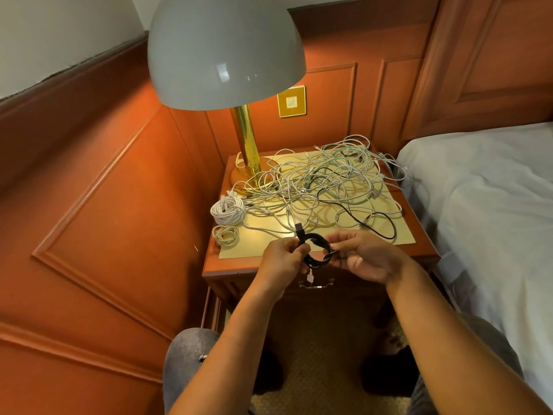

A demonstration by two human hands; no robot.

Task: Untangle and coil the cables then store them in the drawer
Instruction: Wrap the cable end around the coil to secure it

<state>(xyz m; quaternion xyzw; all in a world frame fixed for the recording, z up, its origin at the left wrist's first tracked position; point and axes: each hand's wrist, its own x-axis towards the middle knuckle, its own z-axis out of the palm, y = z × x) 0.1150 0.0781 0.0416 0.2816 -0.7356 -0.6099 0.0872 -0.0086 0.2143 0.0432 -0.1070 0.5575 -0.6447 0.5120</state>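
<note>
Where fingers cover it, the black coil [317, 250] partly disappears.

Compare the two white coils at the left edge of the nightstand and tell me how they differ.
The larger white coil is thick, with many stacked loops; the smaller white coil is thin, with few. The larger lies farther back, nearer the lamp base; the smaller lies nearer the front edge. Both are wound, rest on the nightstand and sit apart from the tangle.

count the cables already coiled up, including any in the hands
3. A large white coil and a smaller white coil lie at the nightstand's left edge; a black coil is held between the left hand and right hand. The tangle may hide more.
</note>
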